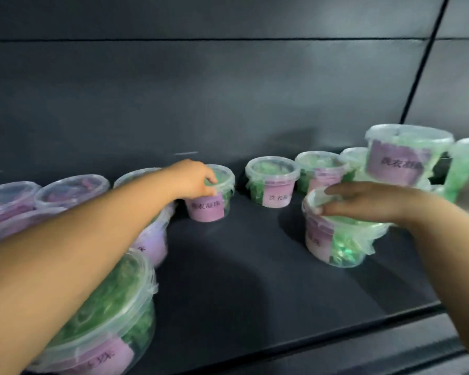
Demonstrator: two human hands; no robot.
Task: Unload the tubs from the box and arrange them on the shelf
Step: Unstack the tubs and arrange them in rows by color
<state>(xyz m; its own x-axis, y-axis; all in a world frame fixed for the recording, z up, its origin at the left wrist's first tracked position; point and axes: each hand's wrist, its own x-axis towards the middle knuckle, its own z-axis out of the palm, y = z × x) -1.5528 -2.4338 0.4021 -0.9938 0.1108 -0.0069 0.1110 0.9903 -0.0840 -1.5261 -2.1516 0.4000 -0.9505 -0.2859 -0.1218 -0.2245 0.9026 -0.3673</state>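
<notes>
Green tubs, one under each hand, both down on the dark shelf (241,266).
Left hand (194,180) pinching the clear lid rim of the back tub (214,205) from above; right hand (363,198) curled over the top edge of the nearer tub (336,244). Further out: more back-row tubs (271,182) along the wall, stacked tub (406,158) at far right, purple tubs (71,189) off left, big front tub (100,320) under the left forearm. Kinda blurry, labels mostly unreadable.

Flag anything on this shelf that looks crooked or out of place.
At the right a stacked tub sits tilted on top of others, out of the row. The front tub gripped by the right hand leans too.
</notes>
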